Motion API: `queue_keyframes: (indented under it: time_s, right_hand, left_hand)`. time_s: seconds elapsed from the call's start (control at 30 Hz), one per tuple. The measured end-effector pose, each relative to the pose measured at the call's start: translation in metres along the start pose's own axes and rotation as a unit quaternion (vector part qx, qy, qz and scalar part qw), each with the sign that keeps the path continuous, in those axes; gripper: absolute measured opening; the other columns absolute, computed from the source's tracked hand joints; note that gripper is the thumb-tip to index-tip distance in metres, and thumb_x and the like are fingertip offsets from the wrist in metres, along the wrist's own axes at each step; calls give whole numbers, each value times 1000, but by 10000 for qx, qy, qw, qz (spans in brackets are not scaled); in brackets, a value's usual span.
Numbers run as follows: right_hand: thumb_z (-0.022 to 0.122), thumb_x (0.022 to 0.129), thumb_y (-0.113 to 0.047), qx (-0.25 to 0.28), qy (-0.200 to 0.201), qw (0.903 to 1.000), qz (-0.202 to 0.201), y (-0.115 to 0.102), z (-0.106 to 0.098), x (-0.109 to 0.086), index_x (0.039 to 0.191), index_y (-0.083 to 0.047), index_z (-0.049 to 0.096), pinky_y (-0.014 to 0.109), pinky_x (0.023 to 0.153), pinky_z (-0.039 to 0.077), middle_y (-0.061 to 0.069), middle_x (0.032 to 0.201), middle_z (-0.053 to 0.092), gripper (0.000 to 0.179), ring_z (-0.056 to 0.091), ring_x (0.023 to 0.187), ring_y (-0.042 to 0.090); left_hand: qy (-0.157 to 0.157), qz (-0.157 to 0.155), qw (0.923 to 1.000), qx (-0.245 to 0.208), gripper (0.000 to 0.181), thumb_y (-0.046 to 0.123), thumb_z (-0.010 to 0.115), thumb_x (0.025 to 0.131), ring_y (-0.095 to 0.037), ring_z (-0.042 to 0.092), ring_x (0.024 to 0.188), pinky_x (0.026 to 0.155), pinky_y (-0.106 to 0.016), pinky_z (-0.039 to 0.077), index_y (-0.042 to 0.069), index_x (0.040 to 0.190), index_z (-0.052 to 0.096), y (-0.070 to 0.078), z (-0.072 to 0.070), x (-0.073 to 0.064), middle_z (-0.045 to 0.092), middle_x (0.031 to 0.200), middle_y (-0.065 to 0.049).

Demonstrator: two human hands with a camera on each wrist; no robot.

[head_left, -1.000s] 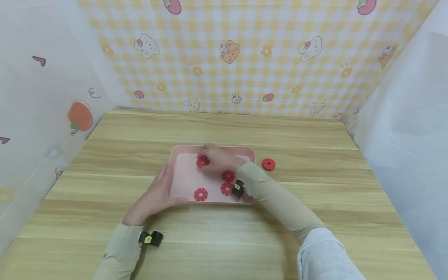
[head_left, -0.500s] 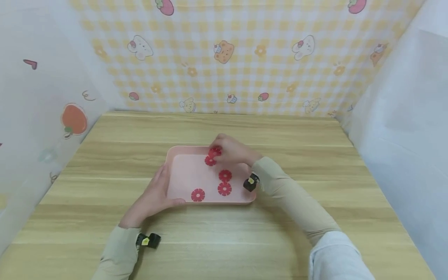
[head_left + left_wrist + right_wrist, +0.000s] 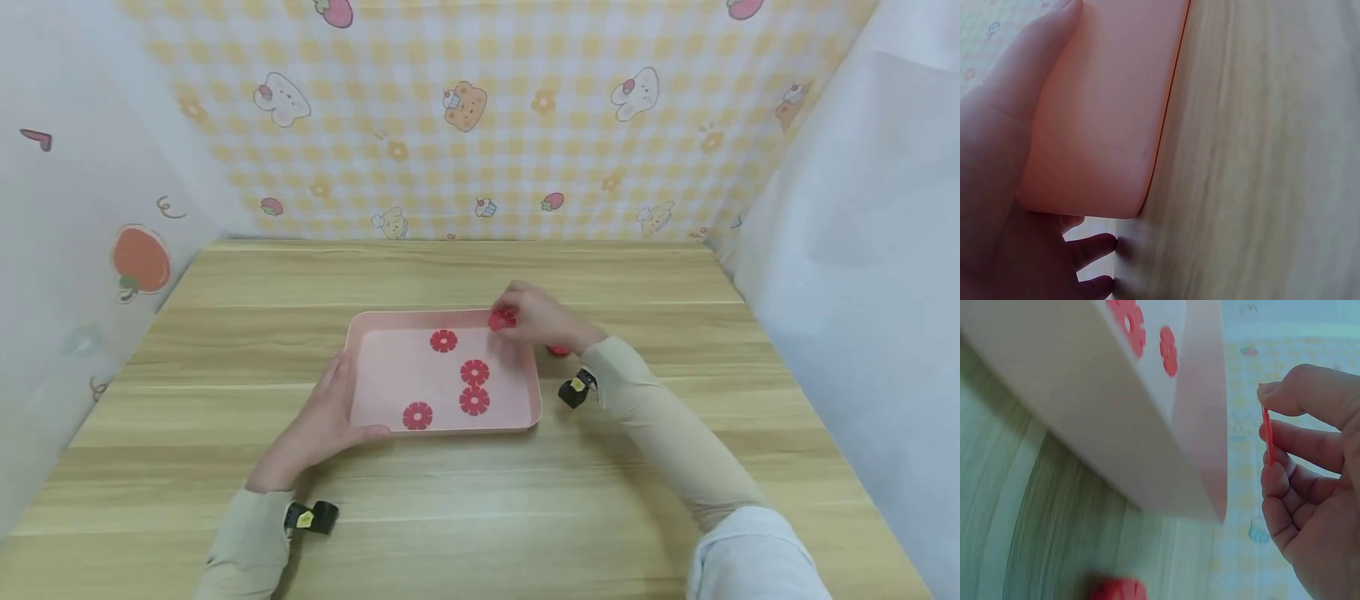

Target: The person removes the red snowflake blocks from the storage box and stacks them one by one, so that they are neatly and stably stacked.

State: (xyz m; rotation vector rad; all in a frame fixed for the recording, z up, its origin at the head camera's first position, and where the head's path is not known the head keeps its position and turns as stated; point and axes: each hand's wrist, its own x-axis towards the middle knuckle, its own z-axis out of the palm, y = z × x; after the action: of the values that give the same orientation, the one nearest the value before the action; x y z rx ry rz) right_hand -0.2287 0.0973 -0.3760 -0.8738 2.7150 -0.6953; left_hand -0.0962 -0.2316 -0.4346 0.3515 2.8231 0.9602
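Note:
My right hand (image 3: 542, 317) pinches a red notched disc, a flat interlocking toy piece (image 3: 1268, 434), edge-on between thumb and fingertips. In the head view it is over the back right corner of the pink tray (image 3: 536, 392). Several similar notched discs (image 3: 443, 341) lie spread flat inside the tray, two of them close together right of its middle. My left hand (image 3: 318, 421) rests against the tray's front left corner, thumb (image 3: 1035, 59) along the front wall and fingers at the left side. In the left wrist view, two fingertips reach down toward the table beyond the corner.
On the table right of the tray sits another red disc piece (image 3: 558, 351), partly hidden behind my right hand; the right wrist view shows this red piece (image 3: 1119, 589) low down. Wood-grain table (image 3: 450, 517) surrounds the tray. A checked cloth backdrop (image 3: 510, 150) rises behind.
My right hand has moved right across the tray, carrying the pinched disc from above the middle to the back right corner. The left hand keeps its place at the tray.

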Motion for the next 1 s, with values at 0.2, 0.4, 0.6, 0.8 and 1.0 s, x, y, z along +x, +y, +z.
queue_keyframes:
  time_s: [0.2,0.4,0.6,0.8,1.0]
  right_hand:
    - [74,81,-19,-20,43,9999,161,23,-7,-15,112,-7,68,39,91,50,8,108,56,34,56,99,23]
    - [73,79,-16,-46,232,9995,224,41,-11,-25,111,-3,68,39,88,52,10,106,56,34,58,98,25]
    - [72,80,-13,-46,265,9991,342,55,-10,-35,109,0,67,39,85,53,13,104,57,32,58,95,26]
    - [73,79,-13,-42,271,9989,383,66,-5,-42,109,1,67,36,78,51,13,102,56,33,55,88,24]
    - [73,81,-13,-47,94,9985,538,72,0,-47,111,1,66,32,75,48,12,101,56,34,52,86,21]
  left_hand:
    - [-41,-35,10000,46,137,59,80,65,-45,8,143,112,-62,21,-3,150,-8,-1,0,0,-3,158,-24]
    - [-19,-17,10000,75,138,59,80,65,-45,7,144,112,-61,20,-2,150,-9,-2,-1,1,-4,158,-25]
    - [-23,-3,9999,99,137,59,80,66,-45,9,143,112,-62,21,-2,150,-8,1,-2,0,-2,158,-25]
    - [-15,15,9999,156,136,59,79,66,-46,9,143,111,-63,21,-4,150,-7,2,-3,-1,-1,157,-27]
    - [-23,8,9999,137,136,60,79,66,-46,9,143,111,-62,21,-3,150,-7,3,-2,0,-1,158,-26]
